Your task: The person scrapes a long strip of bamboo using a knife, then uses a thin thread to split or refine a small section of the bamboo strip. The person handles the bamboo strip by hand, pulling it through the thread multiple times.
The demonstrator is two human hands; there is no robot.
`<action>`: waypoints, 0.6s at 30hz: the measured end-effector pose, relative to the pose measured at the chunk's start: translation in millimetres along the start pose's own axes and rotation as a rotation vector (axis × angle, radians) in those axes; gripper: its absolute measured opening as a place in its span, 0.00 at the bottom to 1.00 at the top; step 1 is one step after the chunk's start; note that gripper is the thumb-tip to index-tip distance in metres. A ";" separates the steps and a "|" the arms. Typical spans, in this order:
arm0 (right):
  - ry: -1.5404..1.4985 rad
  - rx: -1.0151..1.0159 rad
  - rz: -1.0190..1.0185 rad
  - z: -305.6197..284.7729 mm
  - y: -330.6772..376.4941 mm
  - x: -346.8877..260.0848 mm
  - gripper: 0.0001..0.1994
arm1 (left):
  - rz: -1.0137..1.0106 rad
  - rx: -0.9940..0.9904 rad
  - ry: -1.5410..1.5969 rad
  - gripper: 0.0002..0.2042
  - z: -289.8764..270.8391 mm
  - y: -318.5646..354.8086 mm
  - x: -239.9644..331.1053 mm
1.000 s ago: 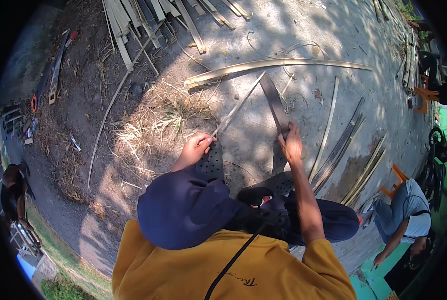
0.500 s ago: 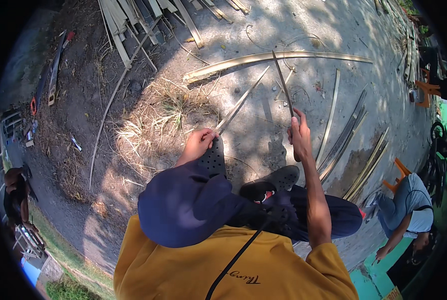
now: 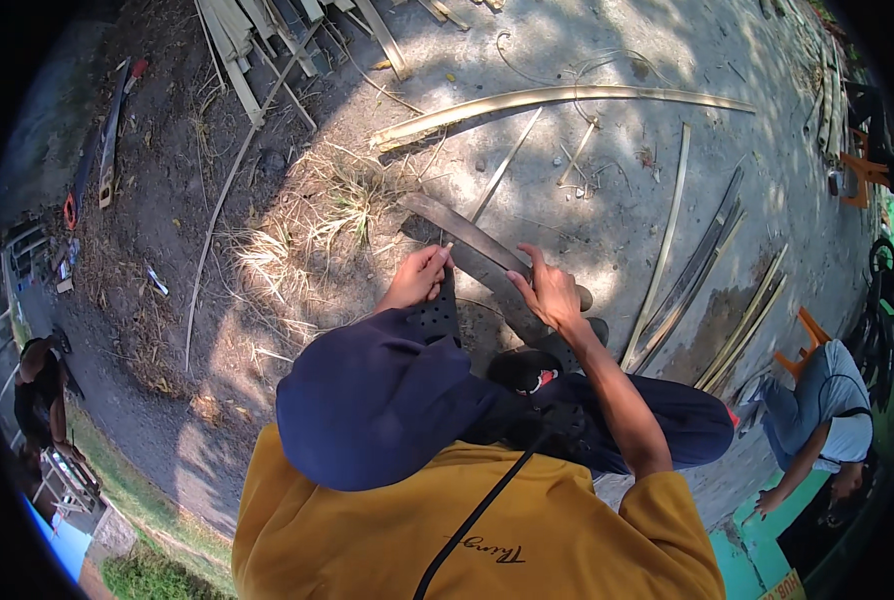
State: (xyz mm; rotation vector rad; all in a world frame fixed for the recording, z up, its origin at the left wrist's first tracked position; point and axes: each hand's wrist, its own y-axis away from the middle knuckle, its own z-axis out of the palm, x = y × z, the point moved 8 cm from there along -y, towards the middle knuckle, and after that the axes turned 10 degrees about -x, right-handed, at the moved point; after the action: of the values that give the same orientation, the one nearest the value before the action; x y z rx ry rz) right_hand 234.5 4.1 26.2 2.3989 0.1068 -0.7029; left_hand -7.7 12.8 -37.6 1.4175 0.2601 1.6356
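My left hand [image 3: 417, 277] is closed in a pinch on the near end of a thin, pale bamboo strip [image 3: 508, 160], above my dark perforated clog [image 3: 432, 320]. The strip slants away to the far right, and its middle is hidden behind a blade. That blade belongs to a machete [image 3: 469, 234], long and brown-grey, gripped in my right hand [image 3: 552, 293]. It lies across the strip with its tip toward the far left, just beyond my left fingers. My right thumb and forefinger stretch along the blade; the handle is mostly covered by the hand.
A long split bamboo piece [image 3: 567, 94] lies beyond my hands. More strips [image 3: 702, 260] are on the ground at right, and a pile of slats [image 3: 237, 45] at far left. Dry shavings [image 3: 267, 265] lie left. A saw [image 3: 110, 150] rests farther left. A person [image 3: 817, 420] sits at right.
The machete has swung from pointing away to lying leftward across the bamboo strip. My right hand has moved left and nearer. The left hand keeps its pinch on the strip.
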 end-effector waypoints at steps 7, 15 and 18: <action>-0.052 -0.055 0.004 8.0 4.3 -14.2 0.31 | 0.053 -0.191 0.394 0.13 19.1 -39.3 -30.5; -0.105 -0.061 0.047 16.9 4.4 -12.3 0.29 | -0.086 -0.287 0.486 0.08 21.5 -38.2 -23.8; -0.090 -0.039 0.054 21.0 -1.3 -13.2 0.28 | -0.112 -0.285 0.497 0.12 21.5 -36.7 -24.0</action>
State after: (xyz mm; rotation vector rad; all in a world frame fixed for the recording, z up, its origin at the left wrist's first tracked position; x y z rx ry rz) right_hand 213.2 -6.1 18.3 2.3200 0.0173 -0.7755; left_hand 26.8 6.8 -71.7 0.7587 0.3648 1.8288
